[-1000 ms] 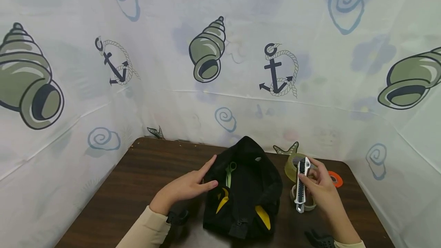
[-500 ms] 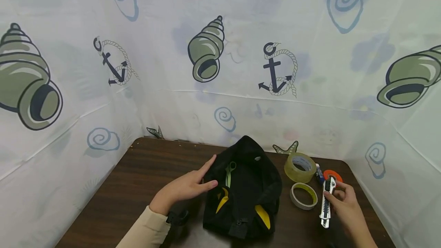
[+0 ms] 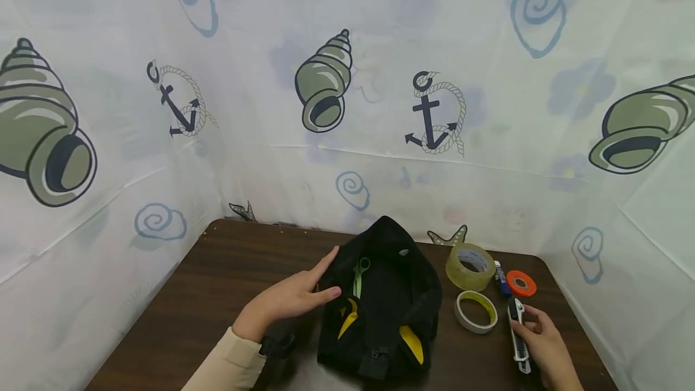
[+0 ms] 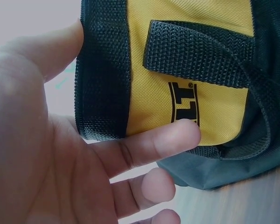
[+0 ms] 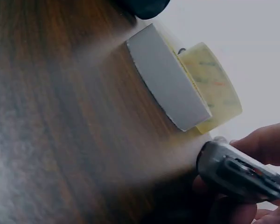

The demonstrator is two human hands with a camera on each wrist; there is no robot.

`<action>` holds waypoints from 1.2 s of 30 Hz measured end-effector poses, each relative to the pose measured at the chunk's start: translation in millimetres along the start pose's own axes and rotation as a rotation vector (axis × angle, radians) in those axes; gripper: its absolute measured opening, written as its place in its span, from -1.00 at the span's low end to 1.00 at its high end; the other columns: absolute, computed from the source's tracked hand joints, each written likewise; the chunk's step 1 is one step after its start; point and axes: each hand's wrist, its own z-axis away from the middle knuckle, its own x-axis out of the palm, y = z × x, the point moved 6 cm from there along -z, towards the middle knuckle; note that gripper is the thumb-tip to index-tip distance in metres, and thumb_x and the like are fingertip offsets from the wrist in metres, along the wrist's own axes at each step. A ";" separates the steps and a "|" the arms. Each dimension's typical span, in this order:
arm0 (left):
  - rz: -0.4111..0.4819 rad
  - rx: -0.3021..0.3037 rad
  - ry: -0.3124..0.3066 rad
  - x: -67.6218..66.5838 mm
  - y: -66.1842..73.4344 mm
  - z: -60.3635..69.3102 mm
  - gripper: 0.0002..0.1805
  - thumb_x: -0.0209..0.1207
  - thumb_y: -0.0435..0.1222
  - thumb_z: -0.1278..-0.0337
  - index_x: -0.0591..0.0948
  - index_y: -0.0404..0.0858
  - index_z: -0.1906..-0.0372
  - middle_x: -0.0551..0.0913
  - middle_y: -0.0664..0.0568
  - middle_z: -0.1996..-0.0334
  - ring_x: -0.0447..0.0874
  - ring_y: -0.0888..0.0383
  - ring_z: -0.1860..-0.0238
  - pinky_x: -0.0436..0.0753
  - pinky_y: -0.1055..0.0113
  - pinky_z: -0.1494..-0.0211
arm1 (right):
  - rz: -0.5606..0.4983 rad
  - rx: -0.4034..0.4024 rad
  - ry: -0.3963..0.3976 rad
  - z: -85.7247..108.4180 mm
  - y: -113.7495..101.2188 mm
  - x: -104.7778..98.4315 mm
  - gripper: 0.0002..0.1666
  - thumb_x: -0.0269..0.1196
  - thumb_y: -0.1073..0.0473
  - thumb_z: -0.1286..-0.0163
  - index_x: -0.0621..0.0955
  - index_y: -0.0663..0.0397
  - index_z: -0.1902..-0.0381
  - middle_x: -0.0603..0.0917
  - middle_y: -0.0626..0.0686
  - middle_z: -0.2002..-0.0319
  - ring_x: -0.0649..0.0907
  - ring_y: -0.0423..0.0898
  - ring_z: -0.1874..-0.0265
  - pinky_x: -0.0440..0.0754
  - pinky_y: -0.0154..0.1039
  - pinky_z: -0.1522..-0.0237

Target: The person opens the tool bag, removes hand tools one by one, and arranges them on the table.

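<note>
A black tool bag (image 3: 374,343) with yellow panels stands gaping on the table. My left hand (image 3: 290,295) lies against its left side, fingers nearly straight. In the left wrist view, the index finger crosses the yellow side panel (image 4: 214,121) below a black strap handle (image 4: 196,51), and the thumb is at the zip edge. Green-handled scissors (image 3: 359,276) show inside the bag. At the right, my right hand (image 3: 545,343) pinches a silver and black utility knife (image 3: 518,336), low over the table or on it; cannot tell which.
Right of the bag are a clear packing tape roll (image 3: 469,267), a narrower white tape roll (image 3: 476,312), a blue glue stick or similar small tube (image 3: 502,279) and an orange tape roll (image 3: 521,283). A patterned curtain (image 3: 244,162) rises behind the brown table (image 3: 233,252).
My right hand has carried the utility knife right, away from over the tape rolls, then lower towards the table, uncovering the blue tube and orange roll. The left hand stays at the bag.
</note>
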 end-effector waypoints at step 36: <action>-0.012 0.013 0.002 0.6 1.1 -0.9 0.03 0.09 0.37 -0.53 -0.27 0.39 -0.79 0.21 -0.06 -0.74 0.43 -0.20 -0.62 0.39 -0.34 -0.62 | 0.184 -0.098 0.075 12.5 -12.0 7.1 -0.23 0.27 -0.01 -0.64 0.33 0.40 -0.52 0.66 0.08 0.26 0.61 -0.12 0.41 0.58 -0.23 0.46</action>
